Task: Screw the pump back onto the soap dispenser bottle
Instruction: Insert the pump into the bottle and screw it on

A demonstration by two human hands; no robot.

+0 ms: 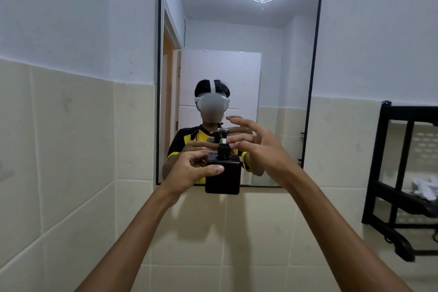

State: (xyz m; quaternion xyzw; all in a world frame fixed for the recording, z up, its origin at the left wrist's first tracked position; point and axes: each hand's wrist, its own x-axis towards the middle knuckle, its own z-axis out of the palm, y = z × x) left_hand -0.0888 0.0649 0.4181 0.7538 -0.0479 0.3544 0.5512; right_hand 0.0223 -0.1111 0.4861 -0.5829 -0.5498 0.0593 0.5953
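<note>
Just left of the frame's centre, your left hand (196, 168) grips the soap dispenser bottle (224, 176), thumb across its near face and fingers curled round the left side. It holds the dark, square bottle up in the air, in front of the lower edge of the mirror (315, 54). The bottle stands upright, so its long axis runs straight up the picture, and the pump (222, 143) sits on top along that same line, its collar at the neck and its spout pointing left.

To the right of the pump, your right hand (258, 147) is open with fingers spread; the fingertips reach in from the right at collar height, touching or just beside it. I cannot tell which. It is the nearer hand to the pump, so I judge the twist falls to it, turning about that vertical axis while the left holds steady.

Whether the threads have caught is hidden inside the collar. At the far right edge, a black rack (388, 166) is cut off.
</note>
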